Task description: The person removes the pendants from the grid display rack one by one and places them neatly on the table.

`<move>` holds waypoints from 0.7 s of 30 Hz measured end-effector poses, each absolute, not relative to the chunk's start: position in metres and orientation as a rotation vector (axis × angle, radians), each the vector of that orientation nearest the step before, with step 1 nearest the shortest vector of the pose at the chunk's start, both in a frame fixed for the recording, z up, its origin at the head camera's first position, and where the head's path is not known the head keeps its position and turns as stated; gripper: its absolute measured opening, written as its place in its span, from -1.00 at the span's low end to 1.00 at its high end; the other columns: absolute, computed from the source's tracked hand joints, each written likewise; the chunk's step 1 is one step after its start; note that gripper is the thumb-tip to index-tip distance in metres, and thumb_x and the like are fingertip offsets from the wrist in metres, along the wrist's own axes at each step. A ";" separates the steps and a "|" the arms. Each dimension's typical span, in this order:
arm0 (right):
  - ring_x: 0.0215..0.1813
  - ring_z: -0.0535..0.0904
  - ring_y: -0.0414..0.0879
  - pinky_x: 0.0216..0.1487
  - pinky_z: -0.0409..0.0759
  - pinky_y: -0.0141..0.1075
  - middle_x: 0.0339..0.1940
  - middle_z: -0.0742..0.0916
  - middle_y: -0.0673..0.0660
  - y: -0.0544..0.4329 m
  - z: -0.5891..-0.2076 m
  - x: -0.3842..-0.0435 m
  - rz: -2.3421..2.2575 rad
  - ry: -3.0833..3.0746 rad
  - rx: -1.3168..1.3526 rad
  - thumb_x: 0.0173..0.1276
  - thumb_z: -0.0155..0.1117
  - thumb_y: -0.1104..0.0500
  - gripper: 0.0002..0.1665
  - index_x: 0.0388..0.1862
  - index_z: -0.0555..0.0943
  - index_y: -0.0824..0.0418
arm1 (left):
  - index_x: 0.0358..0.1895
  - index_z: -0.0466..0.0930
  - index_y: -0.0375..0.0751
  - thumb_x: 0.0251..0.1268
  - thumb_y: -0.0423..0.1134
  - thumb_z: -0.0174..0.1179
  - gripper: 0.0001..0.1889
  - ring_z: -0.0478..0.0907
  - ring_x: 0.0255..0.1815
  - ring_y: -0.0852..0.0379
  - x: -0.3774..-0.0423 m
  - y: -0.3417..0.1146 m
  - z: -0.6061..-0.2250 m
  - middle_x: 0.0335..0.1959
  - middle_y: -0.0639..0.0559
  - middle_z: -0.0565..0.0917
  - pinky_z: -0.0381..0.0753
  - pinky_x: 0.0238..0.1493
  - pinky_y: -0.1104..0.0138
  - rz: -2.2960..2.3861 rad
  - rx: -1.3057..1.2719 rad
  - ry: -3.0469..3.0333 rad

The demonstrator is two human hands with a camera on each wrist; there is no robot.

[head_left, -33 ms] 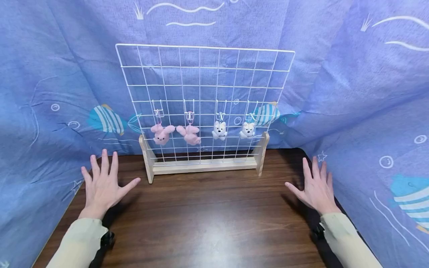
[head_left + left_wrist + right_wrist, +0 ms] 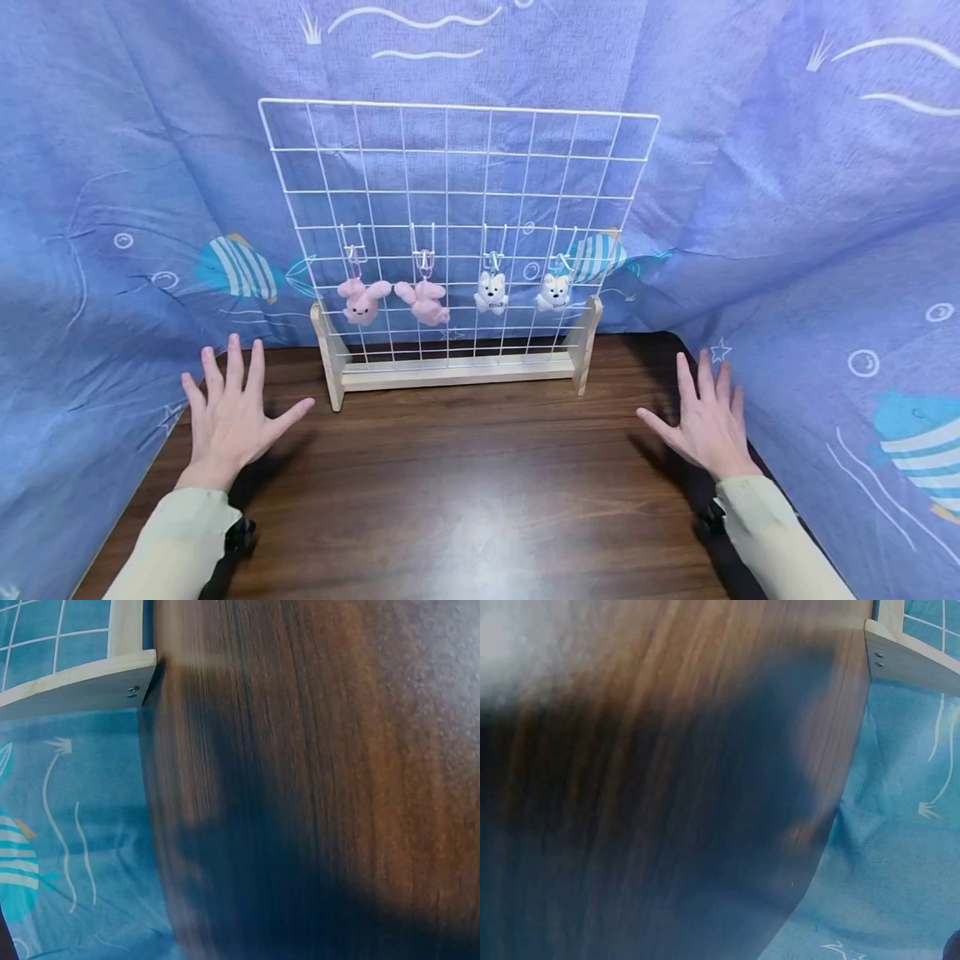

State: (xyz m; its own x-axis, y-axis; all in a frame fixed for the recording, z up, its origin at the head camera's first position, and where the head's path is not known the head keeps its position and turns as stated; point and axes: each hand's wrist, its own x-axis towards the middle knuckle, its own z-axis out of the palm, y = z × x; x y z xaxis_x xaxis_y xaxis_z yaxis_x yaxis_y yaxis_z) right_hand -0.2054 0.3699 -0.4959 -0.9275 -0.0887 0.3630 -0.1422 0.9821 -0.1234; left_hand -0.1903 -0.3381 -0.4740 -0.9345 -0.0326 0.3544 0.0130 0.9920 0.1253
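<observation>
My left hand [image 2: 228, 421] is held out at the left side of the table with straight, spread fingers and nothing in it. Over at the right side, my right hand [image 2: 708, 425] is spread the same way and holds nothing. Between and beyond them stands a white wire grid [image 2: 465, 193] in a wooden base [image 2: 457, 372]. From its hooks hang two pink plush bunny keychains [image 2: 363, 302] [image 2: 426, 303] on the left and two white plush dog-like keychains [image 2: 491, 292] [image 2: 554, 292] on the right. Both hands are apart from the grid. Neither wrist view shows fingers, only shadows on the wood.
The dark wooden table [image 2: 450, 475] spreads in front of the grid, with a bright reflection near the front. Blue cloth [image 2: 787, 208] with fish and wave prints hangs behind and along both sides. In the wrist views, the base's wooden side supports [image 2: 112, 679] [image 2: 911, 656] show at the upper corners.
</observation>
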 end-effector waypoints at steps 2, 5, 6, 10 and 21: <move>0.64 -0.24 0.63 0.43 -0.11 0.60 0.76 -0.17 0.37 0.370 -0.496 -0.205 0.211 -2.770 0.161 0.21 0.34 -0.58 0.50 0.79 -0.23 0.04 | 0.74 -0.32 -0.13 0.12 0.63 0.16 0.36 -0.67 0.66 -0.37 -0.191 -0.338 -0.474 0.74 -0.25 -0.43 -0.55 0.43 -0.54 -0.179 0.013 -2.772; 0.65 -0.31 0.60 0.47 -0.16 0.58 0.76 -0.21 0.34 0.371 -0.496 -0.205 0.217 -2.777 0.151 0.19 0.34 -0.60 0.51 0.79 -0.25 0.02 | 0.74 -0.32 -0.11 0.10 0.64 0.17 0.37 -0.68 0.66 -0.38 -0.192 -0.339 -0.475 0.74 -0.24 -0.43 -0.58 0.43 -0.53 -0.185 0.015 -2.770; 0.65 -0.33 0.59 0.47 -0.17 0.58 0.77 -0.20 0.34 0.371 -0.496 -0.205 0.220 -2.776 0.149 0.19 0.34 -0.60 0.52 0.79 -0.25 0.01 | 0.74 -0.32 -0.11 0.10 0.64 0.18 0.38 -0.68 0.66 -0.38 -0.193 -0.339 -0.475 0.74 -0.24 -0.44 -0.58 0.42 -0.53 -0.190 0.015 -2.768; 0.66 -0.37 0.58 0.48 -0.18 0.58 0.77 -0.20 0.33 0.370 -0.495 -0.208 0.231 -2.772 0.157 0.16 0.36 -0.61 0.52 0.79 -0.18 0.05 | 0.74 -0.32 -0.11 0.07 0.63 0.20 0.39 -0.68 0.65 -0.39 -0.193 -0.342 -0.476 0.74 -0.24 -0.43 -0.59 0.41 -0.54 -0.211 0.024 -2.758; 0.63 -0.16 0.64 0.42 0.06 0.55 0.75 -0.04 0.41 0.357 -0.484 -0.213 0.458 -2.727 0.196 0.31 0.41 -0.40 0.34 0.78 -0.08 0.09 | 0.73 -0.43 -0.08 0.18 0.58 0.19 0.35 -0.69 0.65 -0.40 -0.205 -0.334 -0.463 0.73 -0.13 -0.52 -0.51 0.43 -0.55 -0.357 0.008 -2.760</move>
